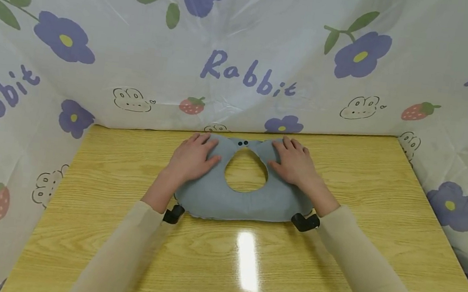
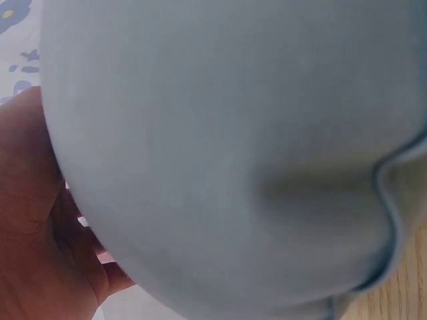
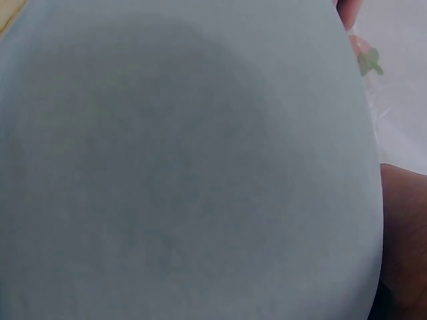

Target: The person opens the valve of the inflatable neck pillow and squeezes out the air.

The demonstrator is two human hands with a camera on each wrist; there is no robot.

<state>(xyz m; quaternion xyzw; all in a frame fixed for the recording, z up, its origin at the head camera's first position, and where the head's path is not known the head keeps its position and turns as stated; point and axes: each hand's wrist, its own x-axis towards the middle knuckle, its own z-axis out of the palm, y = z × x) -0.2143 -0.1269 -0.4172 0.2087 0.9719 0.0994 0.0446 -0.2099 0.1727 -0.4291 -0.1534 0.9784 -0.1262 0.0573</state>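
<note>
A grey-blue neck pillow (image 1: 242, 205) lies flat on the wooden table, its ends meeting at the far side round a rounded central hole. Two small dark snap buttons (image 1: 243, 143) show where the ends meet. My left hand (image 1: 193, 156) rests on the pillow's left arm, fingers extended and spread a little. On the right arm lies my right hand (image 1: 294, 163), its fingers pointing away and the thumb towards the hole. Pillow fabric (image 2: 180, 127) fills most of the left wrist view. The right wrist view is likewise mostly covered by the pillow, hiding the fingers' contact.
The wooden table (image 1: 211, 268) reaches back to an upright white cloth (image 1: 255, 33) printed with flowers, strawberries and rabbits. This cloth also bounds both sides. A black wrist camera (image 1: 305, 222) sits under the right wrist, another black one (image 1: 174, 214) under the left.
</note>
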